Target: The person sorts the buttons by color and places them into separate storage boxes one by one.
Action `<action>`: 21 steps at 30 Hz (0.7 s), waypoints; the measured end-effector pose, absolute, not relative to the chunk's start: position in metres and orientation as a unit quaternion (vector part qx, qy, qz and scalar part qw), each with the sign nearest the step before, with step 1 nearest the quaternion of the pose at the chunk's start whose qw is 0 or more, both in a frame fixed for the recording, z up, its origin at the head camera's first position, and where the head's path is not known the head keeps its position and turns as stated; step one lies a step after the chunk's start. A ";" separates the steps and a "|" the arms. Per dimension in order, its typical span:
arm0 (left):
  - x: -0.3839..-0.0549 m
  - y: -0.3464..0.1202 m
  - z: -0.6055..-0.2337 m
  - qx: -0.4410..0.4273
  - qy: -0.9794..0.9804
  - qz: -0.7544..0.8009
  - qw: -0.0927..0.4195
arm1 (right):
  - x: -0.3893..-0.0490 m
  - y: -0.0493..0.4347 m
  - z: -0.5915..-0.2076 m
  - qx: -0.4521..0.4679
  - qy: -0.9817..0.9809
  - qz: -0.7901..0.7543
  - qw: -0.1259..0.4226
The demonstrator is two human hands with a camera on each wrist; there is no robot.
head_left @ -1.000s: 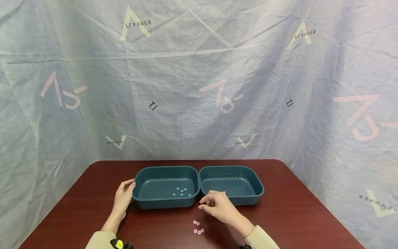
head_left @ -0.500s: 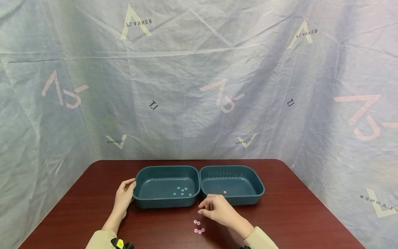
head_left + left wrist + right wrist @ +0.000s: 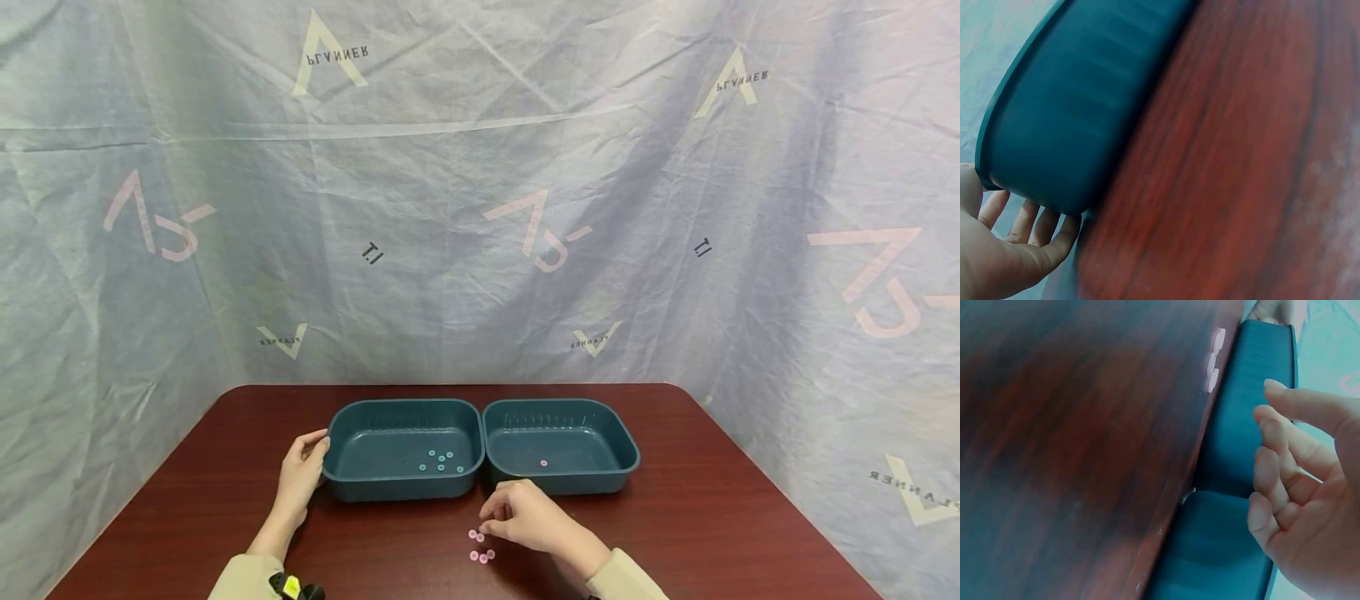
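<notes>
Two dark teal plastic trays stand side by side on the table. My left hand [image 3: 302, 471] is at the left tray [image 3: 405, 490], holding its outer end with the fingers on the wall [image 3: 1054, 150] and the thumb at the rim. Several small light-blue button-like discs [image 3: 441, 458] lie in that tray. In front of the trays, several pink button-like discs [image 3: 483, 558] lie on the tabletop. My right hand [image 3: 528, 518] hovers just right of them, its fingers loosely bent and the thumb apart from the index finger [image 3: 1275, 431]. One pink disc [image 3: 543, 462] lies in the right tray [image 3: 592, 482].
The table [image 3: 712, 517] is dark red wood grain with rounded far corners. A grey printed cloth [image 3: 450, 350] hangs behind it and along both sides. The trays meet at their short ends near the middle.
My right hand has drawn back from the right tray's front edge towards the pink discs, uncovering the pink disc in that tray. The left hand has stayed at the left tray.
</notes>
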State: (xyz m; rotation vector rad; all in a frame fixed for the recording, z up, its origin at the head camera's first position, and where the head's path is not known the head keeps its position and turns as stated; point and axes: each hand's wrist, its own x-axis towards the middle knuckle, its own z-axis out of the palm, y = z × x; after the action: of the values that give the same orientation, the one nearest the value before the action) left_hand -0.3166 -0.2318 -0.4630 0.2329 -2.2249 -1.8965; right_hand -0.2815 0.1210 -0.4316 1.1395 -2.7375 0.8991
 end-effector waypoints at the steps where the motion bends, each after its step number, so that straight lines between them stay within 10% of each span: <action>1: -0.317 -0.232 -0.463 0.080 -0.754 -0.643 0.104 | -0.282 0.121 -0.432 0.368 -0.885 0.286 0.021; 21: -0.317 -0.232 -0.464 0.079 -0.749 -0.649 0.106 | -0.280 0.110 -0.431 0.338 -0.915 0.218 -0.020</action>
State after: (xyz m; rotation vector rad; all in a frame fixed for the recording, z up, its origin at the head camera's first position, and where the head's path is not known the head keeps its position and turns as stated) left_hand -0.3173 -0.2318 -0.4640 0.2322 -2.2067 -1.9109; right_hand -0.2799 0.1096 -0.4314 1.0759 -2.9123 0.6948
